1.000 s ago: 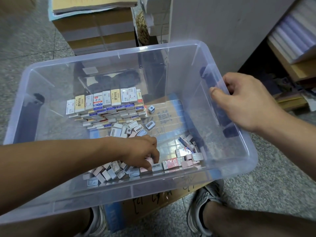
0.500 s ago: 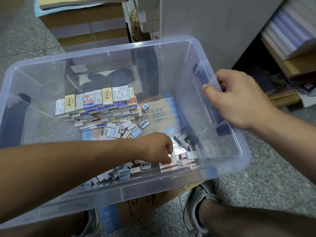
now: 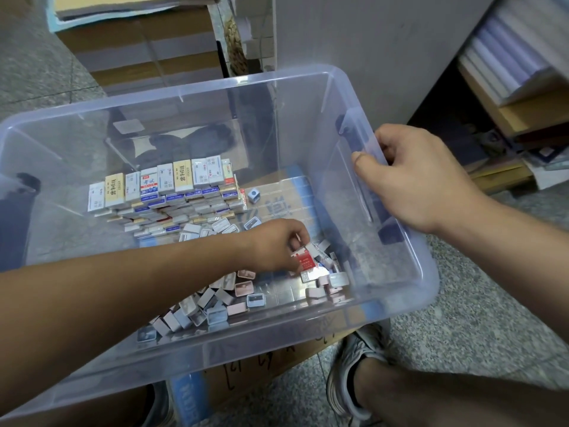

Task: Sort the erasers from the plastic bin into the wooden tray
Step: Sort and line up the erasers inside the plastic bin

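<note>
A clear plastic bin [image 3: 409, 306] fills the view, tilted toward me. Boxed erasers [image 3: 160, 192] stand stacked in neat rows at its far left. Several loose small erasers [image 3: 215, 303] lie scattered along its near side. My left hand [image 3: 277, 245] reaches inside the bin and pinches a red-wrapped eraser [image 3: 306, 261] above the loose pile near the right corner. My right hand [image 3: 412, 177] grips the bin's right rim at the handle. No wooden tray is in view.
The bin rests on a cardboard box [image 3: 277, 362] on a speckled stone floor [image 3: 480, 309]. Stacked cartons [image 3: 144, 41] stand behind it, a grey cabinet [image 3: 369, 41] at the back, and shelves with paper stacks [image 3: 517, 57] at right. My shoes [image 3: 354, 371] are beneath the bin.
My left hand has slid right along the bin's near side and now holds a red-wrapped eraser lifted off the pile. My right hand keeps its grip on the rim.
</note>
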`<state>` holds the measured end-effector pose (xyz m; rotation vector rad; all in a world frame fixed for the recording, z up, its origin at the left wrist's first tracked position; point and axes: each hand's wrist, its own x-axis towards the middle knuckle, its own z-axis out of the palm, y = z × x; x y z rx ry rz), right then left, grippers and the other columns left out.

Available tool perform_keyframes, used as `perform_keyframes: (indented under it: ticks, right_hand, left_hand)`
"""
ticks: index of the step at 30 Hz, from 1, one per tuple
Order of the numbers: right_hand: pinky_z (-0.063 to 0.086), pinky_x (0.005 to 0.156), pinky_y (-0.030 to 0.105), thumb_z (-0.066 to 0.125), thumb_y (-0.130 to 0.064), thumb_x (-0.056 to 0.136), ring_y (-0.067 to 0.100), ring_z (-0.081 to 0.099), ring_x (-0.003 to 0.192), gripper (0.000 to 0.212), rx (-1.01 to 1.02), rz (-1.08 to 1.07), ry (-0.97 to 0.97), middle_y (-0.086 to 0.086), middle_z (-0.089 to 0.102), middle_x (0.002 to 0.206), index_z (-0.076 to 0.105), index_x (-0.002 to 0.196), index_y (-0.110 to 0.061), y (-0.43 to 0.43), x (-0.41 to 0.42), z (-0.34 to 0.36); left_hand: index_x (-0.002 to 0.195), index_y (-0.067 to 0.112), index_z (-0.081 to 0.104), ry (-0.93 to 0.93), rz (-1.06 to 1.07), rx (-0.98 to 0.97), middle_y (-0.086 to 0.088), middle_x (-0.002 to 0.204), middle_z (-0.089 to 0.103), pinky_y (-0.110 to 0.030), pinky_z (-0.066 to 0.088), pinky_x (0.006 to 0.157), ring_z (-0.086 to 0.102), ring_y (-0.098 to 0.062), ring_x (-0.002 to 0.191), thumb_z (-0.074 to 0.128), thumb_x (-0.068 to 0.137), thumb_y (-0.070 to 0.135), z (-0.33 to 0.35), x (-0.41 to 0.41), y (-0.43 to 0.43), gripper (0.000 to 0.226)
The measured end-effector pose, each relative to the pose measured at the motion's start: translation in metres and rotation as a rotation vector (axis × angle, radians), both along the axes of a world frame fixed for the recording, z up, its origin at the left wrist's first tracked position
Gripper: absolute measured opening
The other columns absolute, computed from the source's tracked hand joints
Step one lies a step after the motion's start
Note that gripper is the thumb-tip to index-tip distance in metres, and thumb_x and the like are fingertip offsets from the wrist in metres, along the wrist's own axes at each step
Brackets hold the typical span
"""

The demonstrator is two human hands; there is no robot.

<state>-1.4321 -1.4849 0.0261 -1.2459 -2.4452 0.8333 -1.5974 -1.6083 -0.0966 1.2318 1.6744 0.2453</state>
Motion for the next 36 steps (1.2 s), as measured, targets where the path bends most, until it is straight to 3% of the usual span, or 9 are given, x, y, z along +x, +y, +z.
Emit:
perform_keyframes:
  ticks: [4, 9, 15, 18, 21, 23, 28, 34, 36]
  right_hand:
    - [0.04, 0.062, 0.035, 0.057, -0.041, 0.09, 0.026, 0.056, 0.073, 0.032, 0.012, -0.001, -0.007, -0.001, 0.059, 0.069, 0.058, 0.078, -0.011, -0.001, -0.001, 0.001]
    - [0.042, 0.061, 0.035, 0.057, -0.041, 0.09, 0.025, 0.056, 0.071, 0.032, 0.015, -0.003, -0.004, 0.001, 0.06, 0.068, 0.059, 0.079, -0.01, -0.001, 0.0, 0.0]
    - [0.042, 0.062, 0.036, 0.057, -0.04, 0.09, 0.025, 0.056, 0.071, 0.032, 0.017, 0.003, 0.0, 0.0, 0.059, 0.067, 0.059, 0.079, -0.01, 0.0, 0.0, 0.0]
    - [0.042, 0.062, 0.036, 0.057, -0.04, 0.09, 0.026, 0.056, 0.072, 0.033, 0.023, 0.005, 0.003, 0.001, 0.059, 0.068, 0.059, 0.079, -0.01, 0.0, 0.0, 0.0]
    - [0.043, 0.062, 0.036, 0.057, -0.04, 0.09, 0.025, 0.056, 0.071, 0.032, 0.021, 0.007, 0.008, 0.001, 0.059, 0.068, 0.059, 0.08, -0.01, 0.0, 0.001, -0.001]
    - [0.041, 0.06, 0.034, 0.057, -0.04, 0.09, 0.024, 0.056, 0.07, 0.032, 0.019, 0.006, 0.007, 0.001, 0.058, 0.067, 0.059, 0.079, -0.01, 0.0, 0.0, -0.001]
    - [0.039, 0.058, 0.032, 0.057, -0.04, 0.09, 0.022, 0.055, 0.068, 0.032, 0.019, 0.005, 0.003, 0.0, 0.058, 0.066, 0.059, 0.078, -0.01, -0.001, 0.0, -0.001]
    - [0.041, 0.06, 0.034, 0.057, -0.039, 0.09, 0.023, 0.055, 0.069, 0.031, 0.012, 0.001, 0.004, 0.0, 0.059, 0.067, 0.059, 0.079, -0.01, 0.0, 0.0, -0.001]
    - [0.041, 0.06, 0.034, 0.058, -0.039, 0.09, 0.022, 0.055, 0.069, 0.03, 0.011, 0.002, 0.007, 0.0, 0.059, 0.067, 0.059, 0.079, -0.011, 0.0, 0.001, -0.001]
  left_hand:
    - [0.143, 0.028, 0.044, 0.037, -0.093, 0.02, 0.007, 0.124, 0.053, -0.027, 0.05, 0.083, 0.059, -0.013, 0.089, 0.086, 0.079, 0.023, -0.005, 0.005, -0.001, 0.077]
    - [0.122, 0.02, 0.057, 0.11, -0.214, 0.009, 0.009, 0.093, 0.053, -0.025, 0.04, 0.067, 0.052, -0.014, 0.084, 0.08, 0.084, 0.026, -0.008, 0.016, -0.007, 0.044]
    - [0.099, 0.023, 0.055, 0.141, -0.231, 0.006, 0.008, 0.088, 0.054, -0.027, 0.035, 0.066, 0.051, -0.015, 0.081, 0.075, 0.088, 0.032, -0.009, 0.024, -0.009, 0.025]
    - [0.105, 0.016, 0.06, 0.05, -0.156, -0.038, -0.001, 0.101, 0.065, -0.028, 0.039, 0.072, 0.056, -0.017, 0.085, 0.074, 0.09, 0.031, -0.008, 0.026, -0.011, 0.025]
    - [0.099, 0.014, 0.062, 0.003, -0.096, -0.03, -0.003, 0.088, 0.063, -0.032, 0.044, 0.066, 0.056, -0.018, 0.075, 0.076, 0.089, 0.03, -0.006, 0.027, -0.012, 0.024]
    - [0.096, 0.016, 0.06, 0.012, -0.102, -0.013, -0.005, 0.092, 0.065, -0.037, 0.049, 0.072, 0.061, -0.023, 0.08, 0.077, 0.087, 0.028, -0.006, 0.027, -0.012, 0.023]
    - [0.112, 0.027, 0.055, -0.033, -0.123, -0.019, 0.007, 0.101, 0.062, -0.026, 0.048, 0.071, 0.062, -0.014, 0.091, 0.078, 0.085, 0.023, -0.007, 0.028, -0.014, 0.036]
    - [0.112, 0.034, 0.05, -0.036, -0.13, 0.003, 0.009, 0.104, 0.06, -0.029, 0.05, 0.08, 0.061, -0.014, 0.095, 0.07, 0.09, 0.029, -0.008, 0.027, -0.014, 0.03]
    - [0.124, 0.032, 0.05, -0.081, -0.136, -0.006, 0.015, 0.101, 0.058, -0.025, 0.045, 0.078, 0.059, -0.009, 0.091, 0.069, 0.092, 0.027, -0.006, 0.029, -0.016, 0.037]
